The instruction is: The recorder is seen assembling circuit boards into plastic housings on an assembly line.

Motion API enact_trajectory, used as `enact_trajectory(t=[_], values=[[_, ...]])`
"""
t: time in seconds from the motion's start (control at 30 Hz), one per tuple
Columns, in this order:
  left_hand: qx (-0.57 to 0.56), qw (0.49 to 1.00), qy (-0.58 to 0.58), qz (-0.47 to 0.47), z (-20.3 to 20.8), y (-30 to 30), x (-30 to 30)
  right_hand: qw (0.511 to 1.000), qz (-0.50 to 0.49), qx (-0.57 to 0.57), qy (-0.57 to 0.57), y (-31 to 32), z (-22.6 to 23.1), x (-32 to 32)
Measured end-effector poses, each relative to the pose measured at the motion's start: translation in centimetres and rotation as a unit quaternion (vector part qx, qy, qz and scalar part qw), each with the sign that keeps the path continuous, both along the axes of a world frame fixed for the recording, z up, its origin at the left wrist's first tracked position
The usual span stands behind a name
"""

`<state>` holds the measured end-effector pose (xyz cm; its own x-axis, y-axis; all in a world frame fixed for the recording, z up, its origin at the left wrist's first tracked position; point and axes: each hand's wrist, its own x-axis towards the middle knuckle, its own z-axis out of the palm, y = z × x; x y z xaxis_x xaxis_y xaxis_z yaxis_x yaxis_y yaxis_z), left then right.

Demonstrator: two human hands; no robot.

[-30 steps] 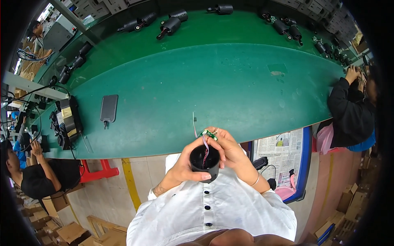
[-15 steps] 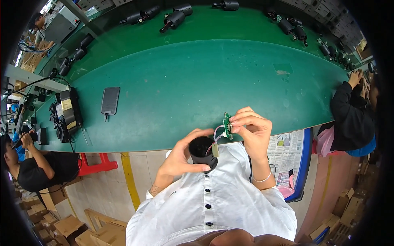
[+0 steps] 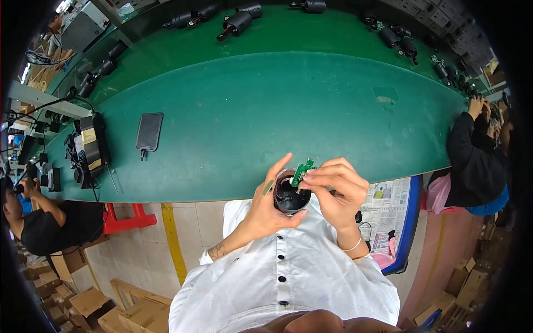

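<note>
My left hand (image 3: 266, 206) is wrapped round a black cylindrical housing (image 3: 291, 203), its open mouth turned up. Between the fingertips of my right hand (image 3: 336, 187) is a small green circuit board (image 3: 302, 170), held tilted over the mouth of the housing. A flat pale-green piece (image 3: 268, 187) lies against the outer rim, beside my left fingers. Light wires (image 3: 284, 172) loop between that side and the board; their far ends are hidden. Both hands are just in front of the near edge of the green bench (image 3: 222, 133).
A dark flat ridged pad (image 3: 149, 132) lies left on the bench, with a black device (image 3: 91, 141) and a thin screwdriver-like tool (image 3: 114, 180) beyond it. Several black housings (image 3: 239, 23) line the back. Co-workers sit at left and right (image 3: 477, 155). A blue-edged tray (image 3: 412, 222) with newspaper stands right.
The circuit board has moved left and down, from beside the housing to over its mouth. The housing has shifted slightly right, and the pale-green piece has swung to its left side.
</note>
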<state>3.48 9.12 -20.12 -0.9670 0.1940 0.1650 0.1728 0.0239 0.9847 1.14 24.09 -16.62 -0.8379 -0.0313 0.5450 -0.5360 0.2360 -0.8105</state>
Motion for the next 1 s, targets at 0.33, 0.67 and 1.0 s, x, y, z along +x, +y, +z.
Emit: enact_trajectory(t=[0.33,0.67,1.0], values=[[-0.037,0.994,0.079,0.073,1.0,0.2,-0.5,0.997,0.075,0.021,0.022,-0.6,0.9,1.4],[-0.107,0.924,0.273,0.245,0.5,0.9,-0.9,0.996,0.043,0.078,0.023,-2.1,1.6,2.3],[-0.146,0.918,0.281,0.238,0.2,1.1,-0.7,0.986,0.13,0.068,-0.077,-1.1,1.6,1.5]])
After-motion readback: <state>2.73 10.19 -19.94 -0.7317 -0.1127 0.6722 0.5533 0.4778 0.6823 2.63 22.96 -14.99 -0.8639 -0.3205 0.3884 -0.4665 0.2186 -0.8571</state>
